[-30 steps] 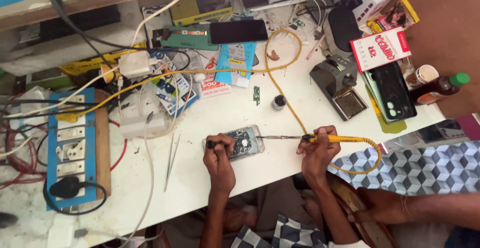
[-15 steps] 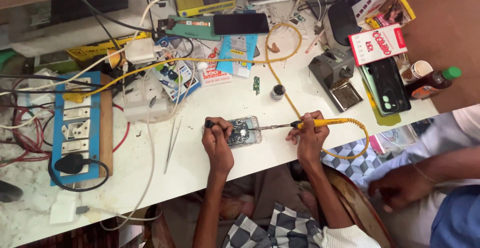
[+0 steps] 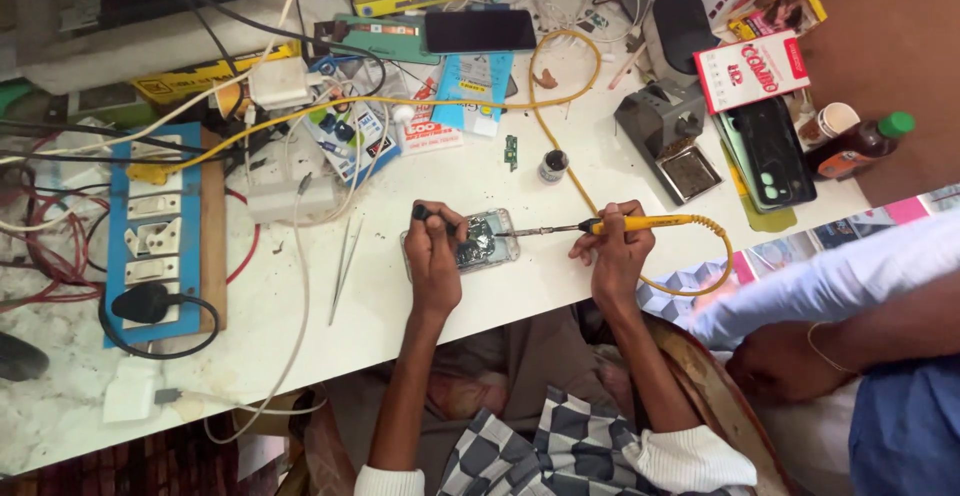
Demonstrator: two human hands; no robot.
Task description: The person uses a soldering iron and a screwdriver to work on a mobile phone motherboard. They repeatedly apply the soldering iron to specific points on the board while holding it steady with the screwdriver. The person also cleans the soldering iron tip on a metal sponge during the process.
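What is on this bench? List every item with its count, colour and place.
opened phone: 1, grey, circuit board exposed, bench front centre
soldering iron: 1, yellow handle and cable, tip at the phone
black tool: 1, by the phone's left edge
tweezers: 1, metal, left of the phone
small bottle: 1, dark, behind the phone
small circuit board: 1, green, beside the bottle
iron stand: 1, grey, right of centre
socket board: 1, blue, far left
dark phone: 1, black, bench rear
phone case: 1, dark, right
brown bottle: 1, green cap, far right
another person's arm: 1, light blue sleeve, right
left hand: holds the black tool
right hand: holds the soldering iron
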